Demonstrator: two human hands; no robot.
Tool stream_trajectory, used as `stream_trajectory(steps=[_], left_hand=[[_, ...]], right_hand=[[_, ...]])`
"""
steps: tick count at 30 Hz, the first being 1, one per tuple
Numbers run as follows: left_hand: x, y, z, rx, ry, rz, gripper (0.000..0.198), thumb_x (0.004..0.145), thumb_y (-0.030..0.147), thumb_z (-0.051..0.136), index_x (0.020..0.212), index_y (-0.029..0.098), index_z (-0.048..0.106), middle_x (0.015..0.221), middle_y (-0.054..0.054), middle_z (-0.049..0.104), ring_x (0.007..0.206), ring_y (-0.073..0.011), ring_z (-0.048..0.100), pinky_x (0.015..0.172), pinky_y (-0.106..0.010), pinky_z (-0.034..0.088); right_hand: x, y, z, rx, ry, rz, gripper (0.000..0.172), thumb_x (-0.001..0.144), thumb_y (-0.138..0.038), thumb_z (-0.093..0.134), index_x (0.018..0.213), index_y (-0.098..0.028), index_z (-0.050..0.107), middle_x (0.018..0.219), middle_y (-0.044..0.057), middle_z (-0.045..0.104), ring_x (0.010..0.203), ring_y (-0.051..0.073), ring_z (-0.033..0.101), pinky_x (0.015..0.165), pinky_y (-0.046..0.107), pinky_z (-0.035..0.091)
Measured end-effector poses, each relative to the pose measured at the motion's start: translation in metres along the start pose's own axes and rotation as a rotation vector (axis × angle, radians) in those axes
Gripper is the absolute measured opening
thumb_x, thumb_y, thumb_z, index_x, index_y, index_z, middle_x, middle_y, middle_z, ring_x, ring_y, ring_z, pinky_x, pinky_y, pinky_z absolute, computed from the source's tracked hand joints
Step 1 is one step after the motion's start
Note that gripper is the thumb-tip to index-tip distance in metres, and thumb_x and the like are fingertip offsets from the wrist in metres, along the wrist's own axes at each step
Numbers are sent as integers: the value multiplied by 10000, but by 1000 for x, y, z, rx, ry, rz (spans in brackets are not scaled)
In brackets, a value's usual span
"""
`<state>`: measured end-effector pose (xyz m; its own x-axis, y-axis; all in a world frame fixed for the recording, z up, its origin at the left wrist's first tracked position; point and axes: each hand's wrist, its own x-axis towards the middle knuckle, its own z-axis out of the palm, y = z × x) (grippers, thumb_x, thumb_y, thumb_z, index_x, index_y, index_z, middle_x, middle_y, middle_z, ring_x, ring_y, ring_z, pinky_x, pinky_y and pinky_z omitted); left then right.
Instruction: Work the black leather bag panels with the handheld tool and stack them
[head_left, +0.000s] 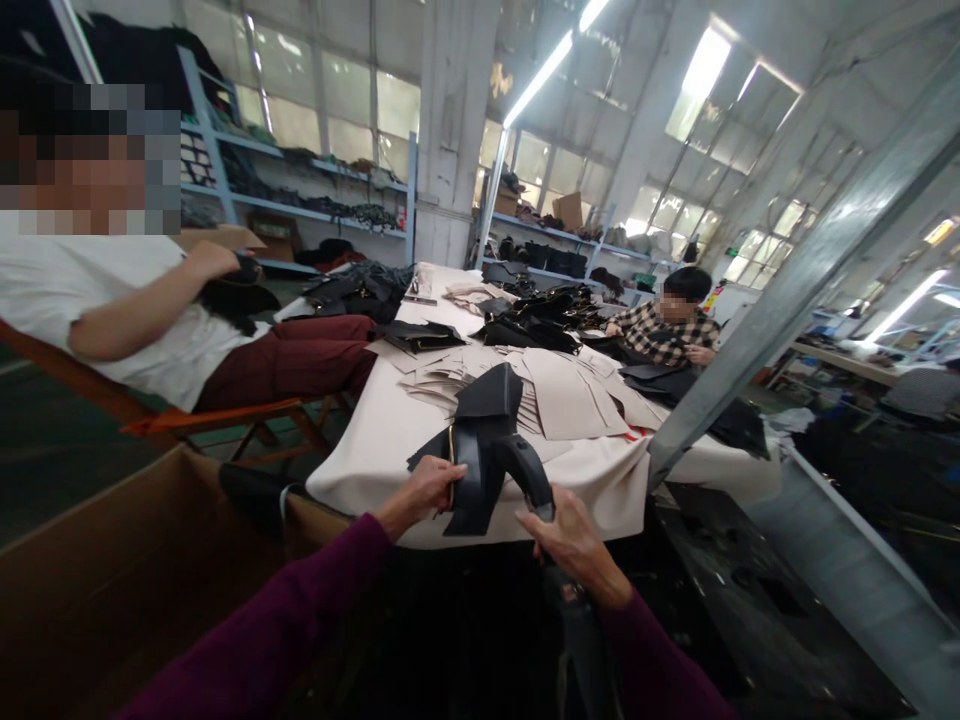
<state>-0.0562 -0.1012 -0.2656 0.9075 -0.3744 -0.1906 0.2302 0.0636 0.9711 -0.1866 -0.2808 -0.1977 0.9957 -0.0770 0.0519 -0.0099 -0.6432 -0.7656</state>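
My left hand (431, 487) is closed on the edge of a black leather-like piece with a gold zipper (478, 470), which it holds over the near edge of the table. My right hand (568, 535) wraps round the grip of a black curved tool (529, 468). The tool's broad end rests against or just above the black piece; I cannot tell which. Below my right hand a dark length, perhaps a hose, runs down out of view. Just beyond lie stacked beige sheets (570, 395) on the cloth-covered table (360, 435).
More black zippered pieces (536, 315) are heaped farther back. A slanted metal post (780, 290) stands at the table's right. On the left sits a person in a white shirt (135, 300); another in a checked shirt (652, 335) sits across. A cardboard box (112, 530) is at lower left.
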Motion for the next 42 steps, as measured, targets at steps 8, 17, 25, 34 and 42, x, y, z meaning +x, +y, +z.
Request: stream_trajectory(steps=[8,17,25,34,42], left_hand=[[35,20,-2,1197,402,296,243,762,383,489,793,166,594,849,-97,605,838,-236,575,693,-305,388],[56,17,17,979,329,255,206,691,341,528,753,148,562,760,-92,600,781,-244,569,641,-299,373],[43,31,16,586,-8,427,141,678,238,527,763,129,550,709,-9,578,688,-154,539,633,-249,406],[-7,43,37,27,-239,525,311,685,208,539,989,139,542,911,-47,607,823,-179,555,769,-298,429],[-49,57,49,241,-96,534,210,677,207,517,877,147,545,714,10,537,662,-129,501,599,-225,414]], right_hand=[[-15,5,-11,49,-75,17,149,751,-281,547,734,-187,433,462,-91,454,350,96,514,330,162,373],[18,17,2,79,-29,15,159,718,-283,562,717,-189,433,476,-87,460,340,99,513,319,169,377],[21,1,-12,177,-60,-1,147,735,-282,568,763,-177,469,431,-82,482,350,107,512,339,175,383],[-7,-20,-31,322,-94,-3,182,781,-341,556,813,-179,479,441,-73,502,357,96,493,341,169,376],[-47,-38,-54,428,-144,51,205,804,-373,509,776,-172,479,489,-57,503,379,95,486,376,199,415]])
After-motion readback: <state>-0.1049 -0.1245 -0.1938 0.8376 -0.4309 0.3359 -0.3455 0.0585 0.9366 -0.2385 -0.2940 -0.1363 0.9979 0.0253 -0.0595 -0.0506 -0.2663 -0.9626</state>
